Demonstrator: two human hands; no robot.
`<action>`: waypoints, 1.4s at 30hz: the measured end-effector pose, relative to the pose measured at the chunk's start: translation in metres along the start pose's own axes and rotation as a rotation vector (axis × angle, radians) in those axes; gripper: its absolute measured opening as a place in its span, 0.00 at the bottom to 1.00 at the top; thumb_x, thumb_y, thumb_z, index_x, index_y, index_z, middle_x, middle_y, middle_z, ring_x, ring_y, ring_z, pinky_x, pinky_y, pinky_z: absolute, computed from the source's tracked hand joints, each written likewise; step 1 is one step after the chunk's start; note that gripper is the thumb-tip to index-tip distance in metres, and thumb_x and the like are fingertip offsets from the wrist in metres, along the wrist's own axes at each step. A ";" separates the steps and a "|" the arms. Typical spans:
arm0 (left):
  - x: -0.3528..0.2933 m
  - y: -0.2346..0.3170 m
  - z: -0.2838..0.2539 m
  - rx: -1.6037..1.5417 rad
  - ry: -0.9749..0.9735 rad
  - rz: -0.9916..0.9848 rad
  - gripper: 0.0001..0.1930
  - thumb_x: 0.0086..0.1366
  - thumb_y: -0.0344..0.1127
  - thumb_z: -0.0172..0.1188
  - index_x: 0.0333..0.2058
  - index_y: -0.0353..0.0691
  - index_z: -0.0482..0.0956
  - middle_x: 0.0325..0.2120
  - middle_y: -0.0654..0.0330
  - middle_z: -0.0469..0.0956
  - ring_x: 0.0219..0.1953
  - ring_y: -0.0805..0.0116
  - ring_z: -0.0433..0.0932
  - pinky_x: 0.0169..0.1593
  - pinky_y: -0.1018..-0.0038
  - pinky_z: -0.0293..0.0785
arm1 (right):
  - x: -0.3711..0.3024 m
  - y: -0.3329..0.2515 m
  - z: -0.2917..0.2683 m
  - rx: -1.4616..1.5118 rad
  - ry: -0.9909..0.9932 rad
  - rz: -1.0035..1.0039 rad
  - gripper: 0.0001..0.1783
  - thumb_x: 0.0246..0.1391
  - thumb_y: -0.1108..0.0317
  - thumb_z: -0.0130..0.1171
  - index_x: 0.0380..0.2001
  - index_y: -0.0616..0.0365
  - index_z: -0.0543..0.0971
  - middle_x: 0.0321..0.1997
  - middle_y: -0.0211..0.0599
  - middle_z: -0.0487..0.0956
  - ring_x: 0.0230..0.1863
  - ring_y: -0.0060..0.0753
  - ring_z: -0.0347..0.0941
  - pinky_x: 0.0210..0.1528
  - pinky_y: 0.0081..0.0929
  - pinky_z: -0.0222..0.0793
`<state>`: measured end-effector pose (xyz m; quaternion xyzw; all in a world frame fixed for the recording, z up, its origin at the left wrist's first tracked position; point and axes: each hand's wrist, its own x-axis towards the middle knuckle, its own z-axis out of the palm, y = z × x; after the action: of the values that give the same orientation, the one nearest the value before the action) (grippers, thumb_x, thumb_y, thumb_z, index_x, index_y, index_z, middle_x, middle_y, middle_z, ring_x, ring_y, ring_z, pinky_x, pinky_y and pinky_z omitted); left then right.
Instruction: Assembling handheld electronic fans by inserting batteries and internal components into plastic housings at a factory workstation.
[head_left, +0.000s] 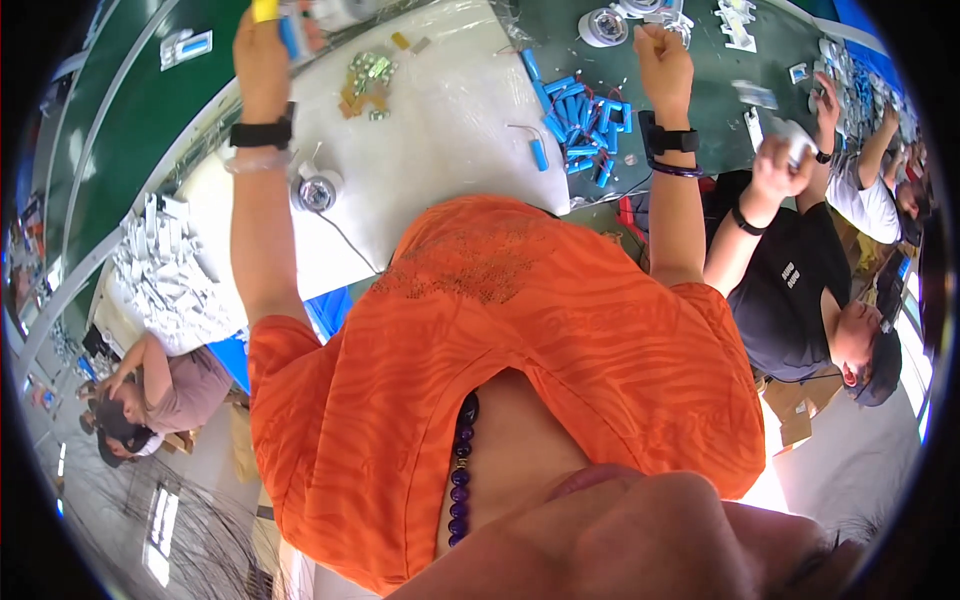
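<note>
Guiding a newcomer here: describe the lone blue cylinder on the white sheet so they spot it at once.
Start from the big white sheet beyond the orange shirt and follow its right-hand edge. Just inside it, toward the near corner, lies a small blue cylinder. It lies alone, apart from the jumbled pile of blue cylinders to its right.

Assembly workshop, factory type. Evidence: green worktop (pixel 725 105) with loose blue wired cylinders (pixel 573 108) and round white units (pixel 604 27), bulk white parts (pixel 165 275) (big heap, left side), co-workers (pixel 785 275) seated on both sides.
</note>
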<state>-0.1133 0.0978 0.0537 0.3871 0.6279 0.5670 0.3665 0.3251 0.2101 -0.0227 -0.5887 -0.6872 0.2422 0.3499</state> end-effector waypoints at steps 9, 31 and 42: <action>0.130 -0.127 -0.129 1.175 0.530 0.471 0.29 0.52 0.49 0.65 0.48 0.35 0.75 0.50 0.36 0.70 0.55 0.39 0.65 0.57 0.53 0.63 | 0.026 0.065 0.043 0.975 -0.138 0.732 0.22 0.62 0.58 0.53 0.53 0.60 0.70 0.50 0.35 0.75 0.51 0.29 0.72 0.49 0.31 0.69; -0.085 0.021 0.105 0.193 -0.729 0.173 0.35 0.54 0.30 0.63 0.61 0.42 0.61 0.48 0.59 0.75 0.51 0.67 0.71 0.55 0.72 0.65 | -0.062 -0.142 -0.013 0.692 -0.927 0.059 0.13 0.64 0.65 0.52 0.42 0.64 0.79 0.28 0.28 0.81 0.28 0.14 0.71 0.32 0.14 0.66; -0.111 -0.002 0.058 0.133 -0.834 -0.218 0.32 0.58 0.36 0.64 0.60 0.40 0.64 0.40 0.60 0.78 0.40 0.75 0.73 0.43 0.78 0.70 | -0.067 -0.146 0.003 0.663 -1.198 0.243 0.08 0.55 0.68 0.62 0.32 0.62 0.81 0.23 0.30 0.80 0.23 0.12 0.71 0.25 0.15 0.65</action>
<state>-0.0128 0.0222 0.0488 0.5372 0.4985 0.2787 0.6207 0.2335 0.1171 0.0706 -0.2885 -0.5812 0.7597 0.0422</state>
